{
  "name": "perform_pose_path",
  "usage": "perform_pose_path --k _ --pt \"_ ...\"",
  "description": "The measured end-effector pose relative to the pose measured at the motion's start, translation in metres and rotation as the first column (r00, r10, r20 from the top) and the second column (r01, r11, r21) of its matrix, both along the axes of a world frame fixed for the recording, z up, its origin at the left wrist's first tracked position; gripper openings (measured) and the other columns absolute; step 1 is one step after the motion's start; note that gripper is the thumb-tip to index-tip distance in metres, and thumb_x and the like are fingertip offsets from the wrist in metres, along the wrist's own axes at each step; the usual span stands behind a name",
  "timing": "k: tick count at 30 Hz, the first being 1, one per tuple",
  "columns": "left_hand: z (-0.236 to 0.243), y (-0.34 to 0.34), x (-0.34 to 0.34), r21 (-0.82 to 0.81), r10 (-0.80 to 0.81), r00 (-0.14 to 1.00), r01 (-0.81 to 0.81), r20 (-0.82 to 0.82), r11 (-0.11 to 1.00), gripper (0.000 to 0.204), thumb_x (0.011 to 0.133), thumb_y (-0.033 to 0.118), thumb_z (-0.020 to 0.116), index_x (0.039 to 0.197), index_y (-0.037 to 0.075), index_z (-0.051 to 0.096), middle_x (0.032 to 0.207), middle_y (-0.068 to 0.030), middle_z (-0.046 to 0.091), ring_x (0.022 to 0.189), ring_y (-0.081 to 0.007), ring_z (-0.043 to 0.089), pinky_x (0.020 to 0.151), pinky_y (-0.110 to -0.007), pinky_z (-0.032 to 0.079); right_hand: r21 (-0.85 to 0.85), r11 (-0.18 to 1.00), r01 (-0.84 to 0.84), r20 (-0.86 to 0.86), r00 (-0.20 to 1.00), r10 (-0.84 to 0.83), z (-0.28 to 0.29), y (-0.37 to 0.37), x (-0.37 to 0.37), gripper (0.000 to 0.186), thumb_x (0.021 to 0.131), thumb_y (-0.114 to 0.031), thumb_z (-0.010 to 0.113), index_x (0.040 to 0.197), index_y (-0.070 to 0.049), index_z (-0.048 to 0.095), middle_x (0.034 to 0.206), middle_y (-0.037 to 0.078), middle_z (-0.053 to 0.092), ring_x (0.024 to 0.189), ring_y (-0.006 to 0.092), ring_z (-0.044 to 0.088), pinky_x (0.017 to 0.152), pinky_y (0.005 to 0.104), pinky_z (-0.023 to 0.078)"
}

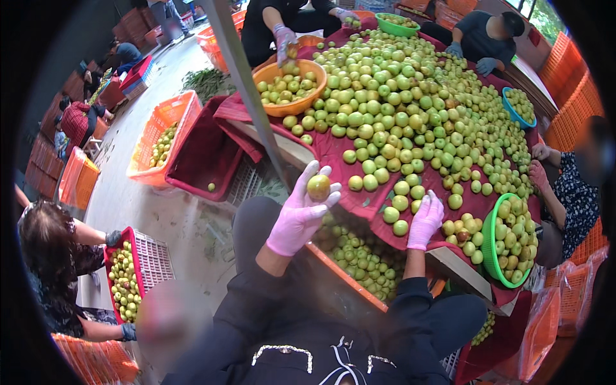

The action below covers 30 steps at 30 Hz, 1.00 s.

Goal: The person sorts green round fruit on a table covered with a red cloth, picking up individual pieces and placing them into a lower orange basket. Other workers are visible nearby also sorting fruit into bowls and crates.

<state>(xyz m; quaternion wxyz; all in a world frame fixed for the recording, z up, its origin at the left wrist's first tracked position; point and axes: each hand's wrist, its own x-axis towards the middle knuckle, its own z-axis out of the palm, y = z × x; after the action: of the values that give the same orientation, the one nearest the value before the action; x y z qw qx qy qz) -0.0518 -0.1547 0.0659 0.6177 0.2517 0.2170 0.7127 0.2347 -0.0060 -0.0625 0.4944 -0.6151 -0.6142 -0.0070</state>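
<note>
My left hand (300, 215), in a pink glove with whitish fingertips, holds up a brownish-green jujube (318, 188) between thumb and fingers, near the table's edge. On the red cloth (346, 186) of the table, my right hand (426, 221), gloved alike, has its fingers curled down beside a few loose green jujubes (400, 203). Whatever those fingers hold is hidden behind the hand. A large heap of green jujubes (398, 109) covers the table. Below my hands, between my knees, an orange crate (346, 282) contains more jujubes.
A green basket (490, 244) of jujubes stands right of my right hand; an orange basin (295, 108) sits at the table's far left. A metal post (247, 83) rises left of the table. Co-workers sit around it. Crates (160, 138) stand on the floor to the left.
</note>
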Motion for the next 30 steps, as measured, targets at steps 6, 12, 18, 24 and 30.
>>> perform_pose_path --k 6,12,18,24,30 --pt "0.026 -0.028 -0.024 -0.131 0.028 0.989 -0.047 -0.147 0.990 0.061 0.091 0.011 0.071 0.146 0.005 0.044 0.132 -0.0154 0.060 0.098 -0.0197 0.065 0.087 -0.032 0.054 -0.085 0.996 0.012 0.111 0.994 -0.003 0.003 -0.007 -0.002 0.028 0.101 -0.026 0.059 0.123 -0.012 0.072 0.117 0.014 0.071 0.107 0.0376 0.063 0.094 0.0505 0.049" --pt "0.023 -0.075 -0.118 -0.191 0.322 0.946 -0.322 -0.030 0.927 0.035 0.100 0.010 0.064 0.134 0.004 0.058 0.120 -0.0158 0.068 0.093 -0.0185 0.068 0.080 -0.031 0.056 -0.171 0.984 0.054 0.157 0.987 -0.027 0.006 -0.008 0.008 0.034 0.104 -0.030 0.055 0.127 -0.009 0.070 0.121 0.017 0.068 0.111 0.0379 0.062 0.095 0.0502 0.049" --pt "0.012 -0.067 -0.362 0.028 0.780 0.609 -0.785 -0.144 0.619 0.023 0.102 0.005 0.063 0.122 -0.005 0.059 0.113 -0.0119 0.068 0.099 -0.0193 0.068 0.094 -0.031 0.060 -0.186 0.982 0.014 0.147 0.989 0.013 0.007 -0.008 -0.006 0.035 0.105 -0.028 0.053 0.128 -0.007 0.068 0.123 0.015 0.068 0.114 0.0366 0.061 0.098 0.0483 0.046" --pt "0.012 -0.033 -0.361 0.007 0.672 0.435 -0.837 -0.599 0.548 0.041 0.103 0.013 0.059 0.137 -0.007 0.047 0.120 -0.0164 0.065 0.097 -0.0236 0.068 0.086 -0.031 0.059 -0.228 0.974 0.006 0.142 0.990 0.027 0.014 -0.007 -0.008 0.034 0.104 -0.025 0.055 0.129 -0.005 0.068 0.122 0.015 0.068 0.113 0.0363 0.062 0.096 0.0480 0.048" --pt "0.061 -0.037 -0.079 0.325 0.714 0.335 -0.717 -0.615 0.616 0.029 0.101 0.011 0.058 0.127 -0.002 0.054 0.104 -0.0104 0.065 0.081 -0.0146 0.065 0.074 -0.030 0.054 -0.031 0.999 -0.027 0.189 0.982 0.032 0.012 -0.007 -0.001 0.040 0.106 -0.023 0.053 0.140 -0.003 0.060 0.138 0.018 0.061 0.127 0.0364 0.056 0.109 0.0468 0.042"
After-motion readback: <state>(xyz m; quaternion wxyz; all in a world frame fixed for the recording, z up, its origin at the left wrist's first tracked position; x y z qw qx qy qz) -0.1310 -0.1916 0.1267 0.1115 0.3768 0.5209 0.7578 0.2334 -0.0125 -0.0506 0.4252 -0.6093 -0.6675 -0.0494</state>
